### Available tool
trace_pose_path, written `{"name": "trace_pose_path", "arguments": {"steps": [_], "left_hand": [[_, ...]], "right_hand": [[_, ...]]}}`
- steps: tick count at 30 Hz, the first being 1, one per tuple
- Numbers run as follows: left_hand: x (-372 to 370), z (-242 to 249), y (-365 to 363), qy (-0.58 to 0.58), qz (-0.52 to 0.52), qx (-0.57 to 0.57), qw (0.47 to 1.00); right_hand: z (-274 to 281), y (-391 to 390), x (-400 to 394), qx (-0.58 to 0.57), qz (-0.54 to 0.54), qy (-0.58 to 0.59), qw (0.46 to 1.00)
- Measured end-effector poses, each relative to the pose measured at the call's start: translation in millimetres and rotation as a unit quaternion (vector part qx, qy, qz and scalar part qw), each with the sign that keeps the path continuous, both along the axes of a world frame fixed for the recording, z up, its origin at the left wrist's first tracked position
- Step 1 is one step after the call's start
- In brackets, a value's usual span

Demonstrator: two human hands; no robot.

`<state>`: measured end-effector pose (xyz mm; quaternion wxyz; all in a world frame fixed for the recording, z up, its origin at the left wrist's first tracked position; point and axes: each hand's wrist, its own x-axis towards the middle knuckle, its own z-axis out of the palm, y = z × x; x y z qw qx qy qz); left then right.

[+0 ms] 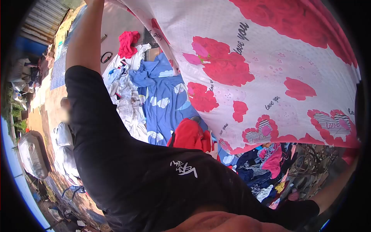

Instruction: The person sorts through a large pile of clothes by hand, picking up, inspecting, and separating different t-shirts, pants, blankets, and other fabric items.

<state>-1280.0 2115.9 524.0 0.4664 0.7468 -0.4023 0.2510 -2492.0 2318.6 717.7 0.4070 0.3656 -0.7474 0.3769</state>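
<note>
A large bed sheet [278, 73], white with red roses, hearts and "love you" lettering, hangs spread out in front of me. My left arm [84, 42] is raised, and the hand passes beyond the top edge near the sheet's upper left border. At the far right my right hand [351, 155] is at the sheet's lower corner, closed on the fabric, its fingers mostly covered. Below the sheet lie a blue cloth with white clouds [164, 92], white garments [129, 104] and a red cloth [189, 135]. Another red cloth [128, 43] lies farther off.
A heap of mixed clothes [262, 166] lies at lower right, beside a tangle of dark strips [311, 164]. On the left stand stuffed white sacks [63, 149] and a large bulging bag [33, 156]. A corrugated metal wall [44, 21] rises at upper left.
</note>
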Motion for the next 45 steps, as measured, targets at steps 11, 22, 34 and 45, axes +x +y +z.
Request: {"name": "trace_pose_path", "arguments": {"steps": [11, 22, 34, 45], "left_hand": [[22.9, 71.6, 265.2, 0.052, 0.213, 0.043, 0.975], [114.9, -154.6, 477.4, 0.281, -0.105, -0.124, 0.946], [114.1, -336.3, 626.1, 0.036, -0.152, 0.346, 0.925], [178.3, -433.8, 668.2, -0.052, -0.235, 0.444, 0.863]], "right_hand": [[-25.6, 194.1, -12.9, -0.054, 0.068, 0.029, 0.996], [-226.8, 413.8, -65.3, 0.015, 0.104, -0.235, 0.966], [-368.0, 620.4, 65.5, 0.206, -0.195, -0.191, 0.940], [-459.6, 680.7, 131.2, 0.380, -0.252, -0.165, 0.875]]}}
